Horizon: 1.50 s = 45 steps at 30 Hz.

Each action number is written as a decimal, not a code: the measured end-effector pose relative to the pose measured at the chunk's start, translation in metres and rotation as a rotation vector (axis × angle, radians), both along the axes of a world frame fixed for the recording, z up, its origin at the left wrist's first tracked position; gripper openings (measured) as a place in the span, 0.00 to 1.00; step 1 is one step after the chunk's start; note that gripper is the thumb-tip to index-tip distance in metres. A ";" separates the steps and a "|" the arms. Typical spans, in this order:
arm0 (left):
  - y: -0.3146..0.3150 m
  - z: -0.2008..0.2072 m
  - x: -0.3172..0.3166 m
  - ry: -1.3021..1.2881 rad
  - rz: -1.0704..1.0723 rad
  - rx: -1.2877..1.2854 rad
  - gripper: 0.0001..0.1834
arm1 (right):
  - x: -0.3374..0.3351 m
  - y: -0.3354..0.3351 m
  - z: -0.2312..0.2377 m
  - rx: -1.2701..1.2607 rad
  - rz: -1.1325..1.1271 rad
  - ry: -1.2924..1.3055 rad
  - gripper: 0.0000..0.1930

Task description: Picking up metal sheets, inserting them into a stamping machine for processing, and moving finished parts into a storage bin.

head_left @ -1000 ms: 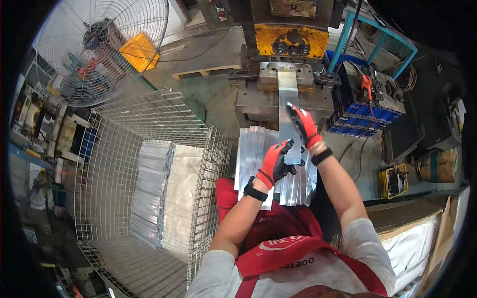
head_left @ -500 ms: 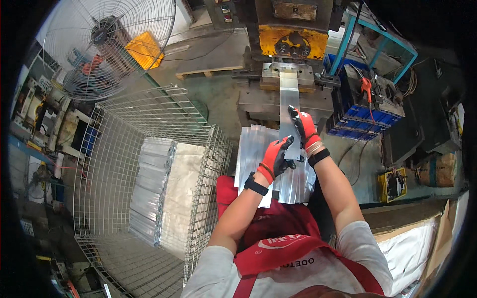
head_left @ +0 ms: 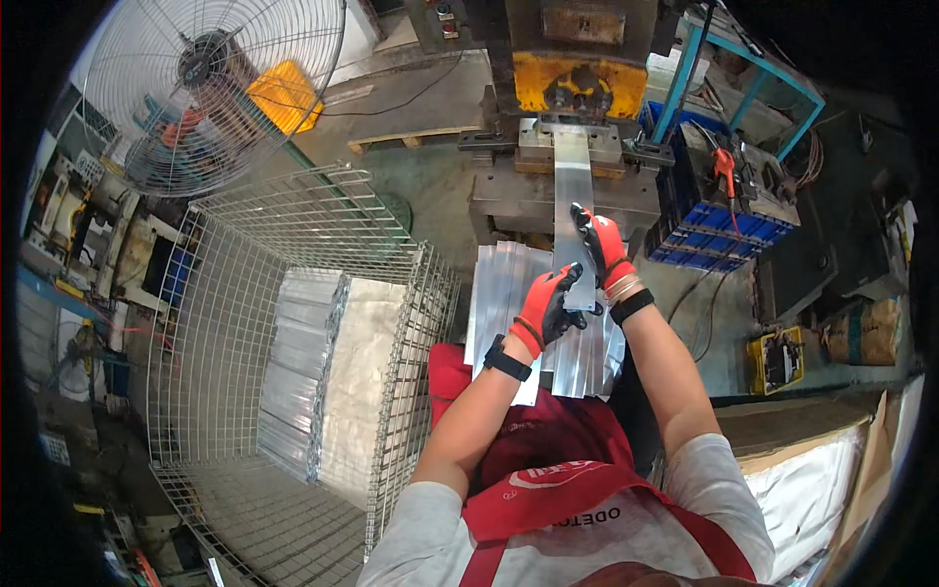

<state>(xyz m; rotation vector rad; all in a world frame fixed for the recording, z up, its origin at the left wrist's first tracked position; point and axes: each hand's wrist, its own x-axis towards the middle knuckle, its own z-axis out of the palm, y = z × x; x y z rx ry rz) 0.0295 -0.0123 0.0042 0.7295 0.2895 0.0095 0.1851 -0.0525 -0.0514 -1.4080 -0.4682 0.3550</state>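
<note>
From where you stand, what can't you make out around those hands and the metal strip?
Metal strip, far end: head view, hidden in the machine.
Left hand, some fingers: head view, partly hidden by the strip.
Pile of strips, middle: head view, covered by that hand and strip.
Machine's top: head view, cut off by the upper edge.
Yellow basket, contents: head view, too small to name.

Gloves are red and black, strip silver.
</note>
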 end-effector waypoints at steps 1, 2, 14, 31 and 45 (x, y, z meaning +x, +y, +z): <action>0.000 -0.001 0.000 0.013 0.009 0.002 0.16 | 0.000 0.001 0.000 -0.013 0.004 0.043 0.16; 0.001 -0.002 -0.001 0.025 0.017 0.005 0.15 | 0.000 0.001 0.000 -0.026 0.008 0.085 0.16; 0.003 -0.013 0.000 -0.048 0.004 0.053 0.15 | -0.010 -0.005 0.026 -0.074 0.002 0.057 0.15; -0.046 -0.053 -0.122 -0.462 -0.075 0.661 0.20 | -0.115 -0.105 0.015 0.342 0.506 0.787 0.21; -0.024 -0.081 -0.132 0.721 -0.198 1.836 0.44 | -0.108 -0.144 -0.033 0.142 0.305 0.577 0.17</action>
